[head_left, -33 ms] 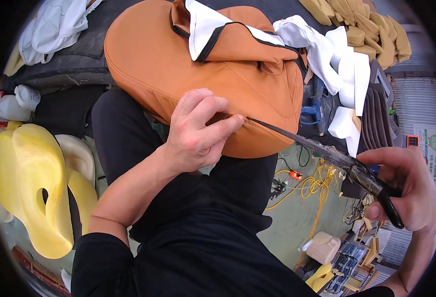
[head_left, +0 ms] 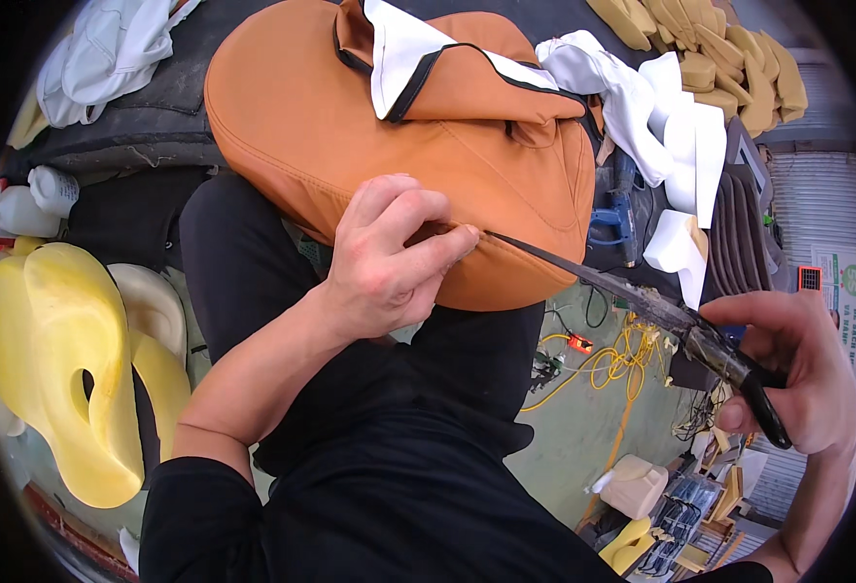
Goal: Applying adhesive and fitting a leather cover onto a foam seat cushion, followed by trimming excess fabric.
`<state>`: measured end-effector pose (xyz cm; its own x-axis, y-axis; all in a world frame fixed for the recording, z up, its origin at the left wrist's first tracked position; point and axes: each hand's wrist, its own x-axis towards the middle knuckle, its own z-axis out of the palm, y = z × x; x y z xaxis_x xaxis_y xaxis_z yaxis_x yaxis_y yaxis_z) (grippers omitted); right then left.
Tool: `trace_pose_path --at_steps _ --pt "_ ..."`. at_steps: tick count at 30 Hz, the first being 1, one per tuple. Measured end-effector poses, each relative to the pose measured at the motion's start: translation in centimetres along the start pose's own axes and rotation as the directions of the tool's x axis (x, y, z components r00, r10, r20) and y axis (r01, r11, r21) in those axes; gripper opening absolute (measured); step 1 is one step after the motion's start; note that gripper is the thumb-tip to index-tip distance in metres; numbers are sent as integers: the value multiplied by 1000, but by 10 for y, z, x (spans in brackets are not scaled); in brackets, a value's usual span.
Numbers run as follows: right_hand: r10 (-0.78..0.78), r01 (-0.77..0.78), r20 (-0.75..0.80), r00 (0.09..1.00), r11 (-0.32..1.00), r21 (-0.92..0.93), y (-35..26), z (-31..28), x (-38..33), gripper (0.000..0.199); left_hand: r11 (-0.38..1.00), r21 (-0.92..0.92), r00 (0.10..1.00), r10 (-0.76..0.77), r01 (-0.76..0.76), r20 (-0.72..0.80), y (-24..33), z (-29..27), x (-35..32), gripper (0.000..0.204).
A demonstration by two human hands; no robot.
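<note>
A tan-orange leather seat cover (head_left: 292, 87) rests across my lap and the dark table edge, with stitched seams and a folded flap of white backing and black edging on top. My left hand (head_left: 389, 257) pinches its near edge at a seam, thumb and forefinger together. From the right, my right hand (head_left: 802, 364) grips the dark handles of long scissors (head_left: 632, 296). Their blade tips touch the leather seam just beside my left fingertips. Whether the tips pass into the seam, I cannot make out.
White fabric pieces (head_left: 695, 155) and a blue tool (head_left: 614, 228) lie right of the cover. Yellow foam seat shapes (head_left: 58, 360) stand at the left beside white bottles (head_left: 53, 189). A yellow cable (head_left: 608, 364) coils on the floor. Tan foam pieces (head_left: 749, 73) are heaped at the far right.
</note>
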<state>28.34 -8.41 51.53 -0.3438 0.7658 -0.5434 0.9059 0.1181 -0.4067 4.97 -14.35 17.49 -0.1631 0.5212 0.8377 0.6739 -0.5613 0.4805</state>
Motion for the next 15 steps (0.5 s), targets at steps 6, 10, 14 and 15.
trace_pose_path --at_steps 6,10,14,15 --pt "4 6 -75 997 992 124 4 4 -7 88 1000 -23 1000 -11 12 14 3 -3 3 33" --pt "49 -48 -13 999 998 45 5 0 -3 91 1000 -23 999 -20 20 27 3 -4 2 34" --pt "12 -3 -84 996 994 109 13 4 -4 89 1000 -5 1000 -11 11 8 2 -1 -1 33" --pt "24 -5 -113 993 986 167 13 6 -3 88 1000 -6 1000 -14 14 4 2 -1 -1 33"
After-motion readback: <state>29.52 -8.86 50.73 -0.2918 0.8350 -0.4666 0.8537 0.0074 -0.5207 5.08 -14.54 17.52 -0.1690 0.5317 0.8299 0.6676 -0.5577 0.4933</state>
